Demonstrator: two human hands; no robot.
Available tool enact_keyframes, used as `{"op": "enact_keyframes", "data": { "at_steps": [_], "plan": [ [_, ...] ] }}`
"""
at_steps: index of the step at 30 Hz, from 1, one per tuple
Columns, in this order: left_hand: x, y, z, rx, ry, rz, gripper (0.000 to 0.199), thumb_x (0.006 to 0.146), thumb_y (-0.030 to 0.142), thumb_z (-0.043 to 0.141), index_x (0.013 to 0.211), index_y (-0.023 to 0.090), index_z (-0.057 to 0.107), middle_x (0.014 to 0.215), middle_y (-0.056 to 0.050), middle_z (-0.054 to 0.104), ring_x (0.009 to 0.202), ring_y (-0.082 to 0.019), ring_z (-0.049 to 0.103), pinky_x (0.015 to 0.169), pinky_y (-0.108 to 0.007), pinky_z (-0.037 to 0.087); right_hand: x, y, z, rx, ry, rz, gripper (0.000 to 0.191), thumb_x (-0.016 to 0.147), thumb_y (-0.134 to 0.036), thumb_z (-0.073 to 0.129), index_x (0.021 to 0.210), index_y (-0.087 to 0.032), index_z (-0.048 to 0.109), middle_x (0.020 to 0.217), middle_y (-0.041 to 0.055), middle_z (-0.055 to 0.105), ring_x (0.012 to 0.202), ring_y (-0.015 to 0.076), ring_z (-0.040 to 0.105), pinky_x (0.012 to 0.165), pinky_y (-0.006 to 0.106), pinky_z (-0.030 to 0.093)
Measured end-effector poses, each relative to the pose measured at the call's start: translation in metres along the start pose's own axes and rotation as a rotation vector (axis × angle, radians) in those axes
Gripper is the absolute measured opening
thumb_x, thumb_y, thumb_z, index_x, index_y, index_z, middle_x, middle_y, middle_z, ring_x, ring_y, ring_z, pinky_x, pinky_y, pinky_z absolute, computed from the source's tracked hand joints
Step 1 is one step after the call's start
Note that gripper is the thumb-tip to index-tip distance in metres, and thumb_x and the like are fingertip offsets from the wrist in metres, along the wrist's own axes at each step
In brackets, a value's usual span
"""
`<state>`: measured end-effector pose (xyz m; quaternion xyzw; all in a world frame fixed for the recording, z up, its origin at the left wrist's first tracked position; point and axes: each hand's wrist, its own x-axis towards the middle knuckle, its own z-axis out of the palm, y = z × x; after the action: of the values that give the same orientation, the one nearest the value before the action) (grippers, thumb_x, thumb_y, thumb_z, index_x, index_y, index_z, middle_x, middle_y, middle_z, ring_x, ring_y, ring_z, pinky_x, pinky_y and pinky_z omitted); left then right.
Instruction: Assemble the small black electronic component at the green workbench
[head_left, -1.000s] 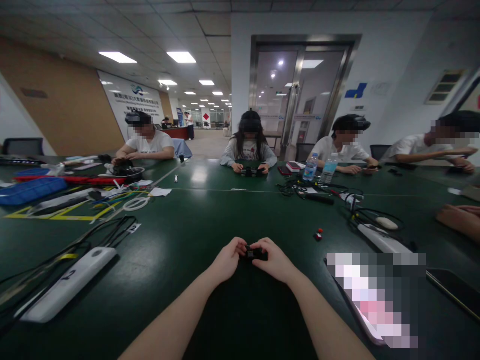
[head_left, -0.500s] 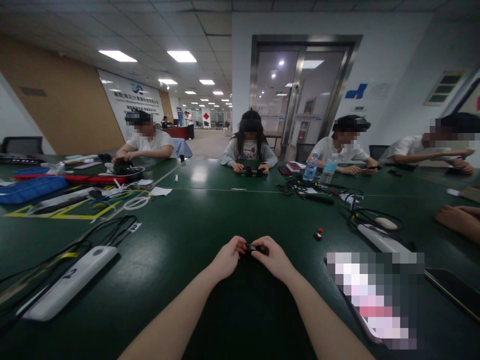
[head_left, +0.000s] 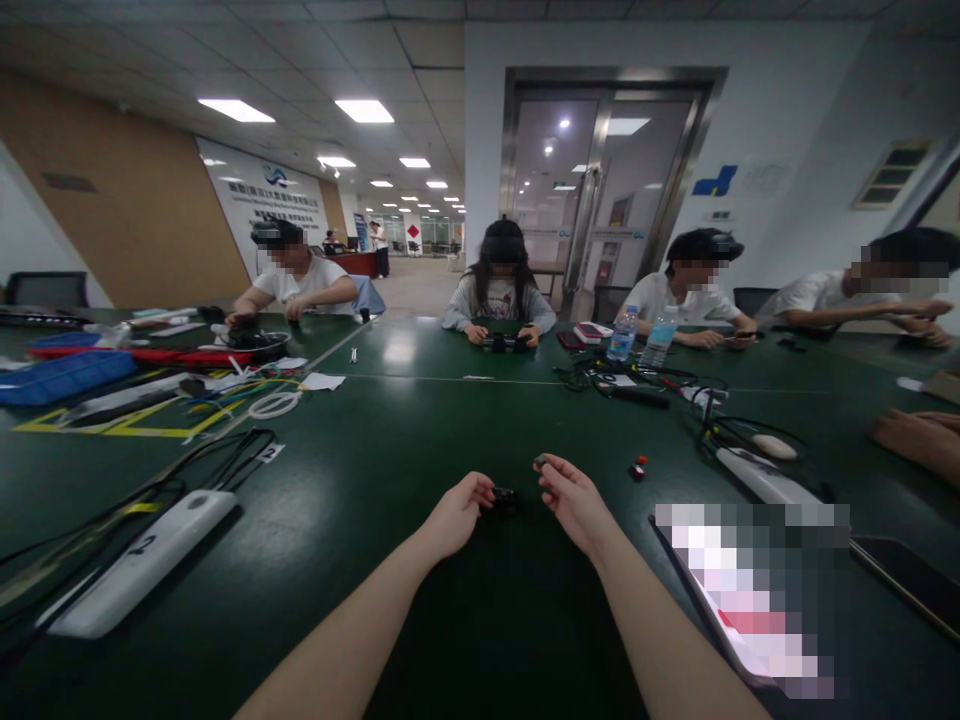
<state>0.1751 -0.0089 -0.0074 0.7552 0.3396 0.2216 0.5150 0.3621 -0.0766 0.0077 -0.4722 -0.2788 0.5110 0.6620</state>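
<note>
Near the middle of the green table [head_left: 420, 440], my left hand [head_left: 463, 512] pinches a small black part [head_left: 505, 495] at its left end. My right hand [head_left: 574, 495] is just to the right and slightly higher, apart from that part. Between its thumb and index finger is a small dark piece [head_left: 540, 462], too small to make out in detail. A little red and black object [head_left: 638, 467] rests on the table to the right of my right hand.
White power strips lie at the left [head_left: 142, 565] and right [head_left: 769, 480]. A lit phone [head_left: 739, 600] is at the right front. Further back are cables, two bottles [head_left: 622, 335], and a blue tray [head_left: 67, 378]. Several people sit around the table.
My right hand has moved right and slightly up, away from the black part, with a small piece in its fingers. My left hand has stayed in place.
</note>
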Motion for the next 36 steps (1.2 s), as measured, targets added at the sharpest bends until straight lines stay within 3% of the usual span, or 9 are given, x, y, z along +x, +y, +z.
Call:
{"op": "enact_keyframes", "data": {
  "at_steps": [8, 15, 23, 36],
  "plan": [
    [-0.002, 0.003, -0.001, 0.027, 0.003, -0.027, 0.033, 0.074, 0.009, 0.029, 0.101, 0.018, 0.046, 0.101, -0.006, 0.052, 0.089, -0.014, 0.051, 0.076, -0.028, 0.041, 0.000, 0.000, -0.003, -0.046, -0.004, 0.006, 0.025, 0.065, -0.032, 0.066, 0.089, -0.027, 0.062, 0.093, 0.0001, 0.059, 0.071, 0.0118, 0.053, 0.058, 0.023, 0.041],
    [-0.002, 0.005, -0.001, 0.032, 0.005, -0.017, 0.030, 0.077, 0.012, 0.030, 0.101, 0.018, 0.046, 0.099, -0.005, 0.053, 0.088, -0.013, 0.051, 0.076, -0.027, 0.041, 0.002, 0.004, -0.003, -0.282, 0.001, -0.065, 0.034, 0.067, -0.041, 0.060, 0.098, -0.025, 0.058, 0.098, 0.0036, 0.060, 0.078, 0.0170, 0.055, 0.062, 0.028, 0.043],
    [0.000, 0.010, 0.003, 0.112, 0.046, -0.011, 0.035, 0.082, 0.041, 0.031, 0.104, 0.020, 0.049, 0.091, -0.002, 0.056, 0.084, -0.013, 0.051, 0.071, -0.026, 0.041, -0.005, 0.008, 0.011, -0.559, -0.187, -0.144, 0.029, 0.067, -0.031, 0.062, 0.093, -0.020, 0.057, 0.086, 0.0016, 0.062, 0.081, 0.0160, 0.057, 0.076, 0.032, 0.042],
    [0.000, 0.016, 0.004, 0.171, 0.031, 0.050, 0.032, 0.077, 0.040, 0.044, 0.099, 0.020, 0.057, 0.092, -0.003, 0.058, 0.081, -0.015, 0.052, 0.072, -0.027, 0.041, -0.008, 0.009, 0.015, -0.729, -0.262, -0.174, 0.027, 0.068, -0.030, 0.061, 0.094, -0.022, 0.061, 0.084, 0.0006, 0.061, 0.077, 0.0163, 0.055, 0.072, 0.033, 0.043]
  ]
}}
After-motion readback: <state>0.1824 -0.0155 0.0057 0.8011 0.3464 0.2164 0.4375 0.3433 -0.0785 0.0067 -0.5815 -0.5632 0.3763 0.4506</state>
